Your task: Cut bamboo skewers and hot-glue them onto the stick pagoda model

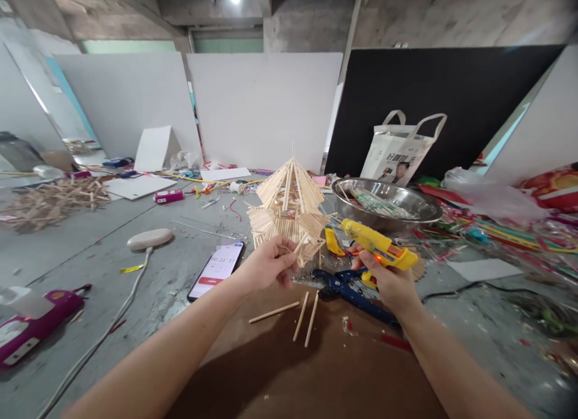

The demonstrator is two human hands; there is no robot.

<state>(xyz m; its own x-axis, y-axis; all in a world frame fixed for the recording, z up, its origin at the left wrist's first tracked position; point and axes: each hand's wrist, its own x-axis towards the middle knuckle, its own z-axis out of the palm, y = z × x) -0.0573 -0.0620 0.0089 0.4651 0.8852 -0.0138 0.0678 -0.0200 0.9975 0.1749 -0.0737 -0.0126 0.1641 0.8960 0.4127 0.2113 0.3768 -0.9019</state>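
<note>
A pagoda-like model of thin wooden sticks (289,190), with tiered slanting roofs and a spire, stands in front of me. My left hand (273,265) is at its lower front, fingers pinched on what looks like a short wooden stick, mostly hidden by the fingers. My right hand (383,277) is wrapped round the grip of a yellow hot glue gun (379,244), a red light showing on it. Its nozzle points left toward the model. Blue-handled pliers (356,295) lie below the gun. Three loose wooden sticks (295,319) rest on a brown board (361,371) nearer me.
A phone (217,271) showing a timer lies left of the model. A steel bowl (388,205) and a white bag (397,148) stand at the back right. A white cable (112,322) and purple power strip (40,322) lie left. Stick piles (58,199) and scraps litter the floor.
</note>
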